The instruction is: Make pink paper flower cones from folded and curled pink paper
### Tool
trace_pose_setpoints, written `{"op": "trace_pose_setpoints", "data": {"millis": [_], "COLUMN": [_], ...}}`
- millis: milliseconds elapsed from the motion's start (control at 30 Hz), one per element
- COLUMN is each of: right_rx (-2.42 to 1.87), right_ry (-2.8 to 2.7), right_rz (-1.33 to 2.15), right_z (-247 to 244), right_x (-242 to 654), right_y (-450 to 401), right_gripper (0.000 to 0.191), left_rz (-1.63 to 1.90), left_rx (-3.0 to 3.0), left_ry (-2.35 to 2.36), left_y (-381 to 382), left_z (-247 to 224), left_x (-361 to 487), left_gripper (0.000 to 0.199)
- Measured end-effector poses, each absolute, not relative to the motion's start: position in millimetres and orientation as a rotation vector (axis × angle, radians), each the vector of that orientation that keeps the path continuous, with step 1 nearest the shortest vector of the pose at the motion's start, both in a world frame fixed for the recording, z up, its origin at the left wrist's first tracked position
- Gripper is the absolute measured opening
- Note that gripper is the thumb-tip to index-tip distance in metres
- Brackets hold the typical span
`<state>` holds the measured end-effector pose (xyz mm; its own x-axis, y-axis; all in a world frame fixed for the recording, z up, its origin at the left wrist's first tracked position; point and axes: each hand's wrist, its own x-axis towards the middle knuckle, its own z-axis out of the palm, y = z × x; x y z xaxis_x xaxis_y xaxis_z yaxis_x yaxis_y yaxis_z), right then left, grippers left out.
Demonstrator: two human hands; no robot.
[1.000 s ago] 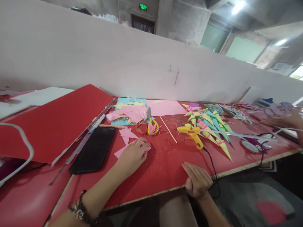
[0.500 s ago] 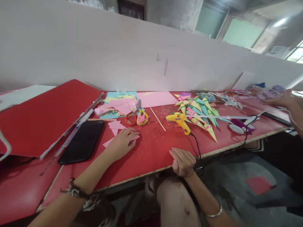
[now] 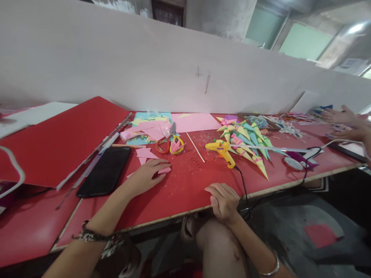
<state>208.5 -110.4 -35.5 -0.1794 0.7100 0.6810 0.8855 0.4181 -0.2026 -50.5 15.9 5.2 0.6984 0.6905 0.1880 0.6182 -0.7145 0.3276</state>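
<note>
Left hand has slid a bit further over the pink paper piece vs 0.5 s ago; a co-worker's hand, well off past the right fingers, now shows raised and spread. Right hand about unchanged.

Left fingers: palm-down, slack, slightly splayed on the paper, no visible pinch. Right fingers: loosely curled at the table edge; palm hidden, can't tell if anything's inside.

Paper sits directly under the left fingers, tip poking out by the thumb. Judgement: very light, thin, creases easily, might skid on the smooth top. Grab by that exposed tip, thumb and index, low pressure.

Beyond left fingertips: scissors, pink folded-paper flower. Beyond right fingertips: yellow glue gun. Left of left fingers: phone.

Markings: glue gun label too small to read; no legible brands.
</note>
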Motion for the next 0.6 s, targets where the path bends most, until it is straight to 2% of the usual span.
{"op": "trace_pose_setpoints", "data": {"millis": [267, 400, 600], "right_rx": [-1.379, -1.470, -1.457], "right_ry": [-1.825, -2.004, -2.150], "right_rz": [0.367, 0.429, 0.585], "right_z": [-4, 17, 28], "right_x": [200, 173, 167], "right_y": [-94, -78, -64], "right_gripper": [0.030, 0.019, 0.023], "left_rz": [0.424, 0.427, 0.432], "left_rx": [2.639, 2.618, 2.556], "left_ry": [1.087, 1.100, 1.121], "left_y": [9, 3, -4], "left_z": [12, 12, 11], "left_x": [-52, -54, -57], "left_gripper": [0.028, 0.031, 0.033]}}
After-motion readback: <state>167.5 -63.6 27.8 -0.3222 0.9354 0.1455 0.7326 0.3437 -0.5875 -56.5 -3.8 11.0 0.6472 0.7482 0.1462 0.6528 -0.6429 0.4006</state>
